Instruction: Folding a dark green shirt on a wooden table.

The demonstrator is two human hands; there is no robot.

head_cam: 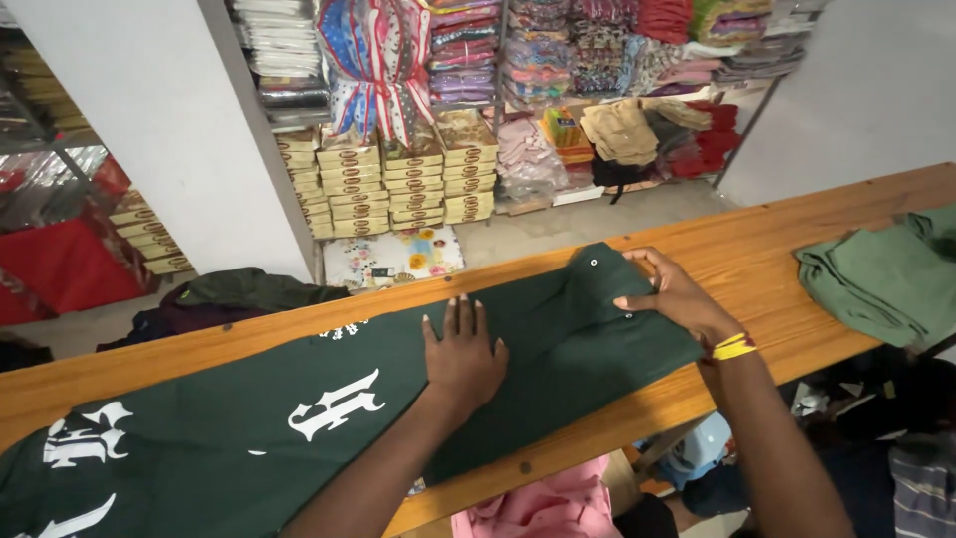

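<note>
Pressing flat with fingers spread, the left hand (463, 361) sat mid-frame on one dark green shirt (299, 418) with white lettering, which ran along the wooden table (757, 249) from lower left. The right hand (677, 296) pinched its collar end. Bare wood stayed free toward the folded green pile (881, 279) at right; tan boxes (398, 184) were stacked in rows at upper centre.

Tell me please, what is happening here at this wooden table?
A person is handling a dark green garment with white printed shapes, spread along a wooden table. The left hand lies flat on the cloth near its middle. The right hand, with a yellow wristband, grips the garment's end, where the cloth is bunched up. A folded lighter green cloth lies further right on the table.
</note>
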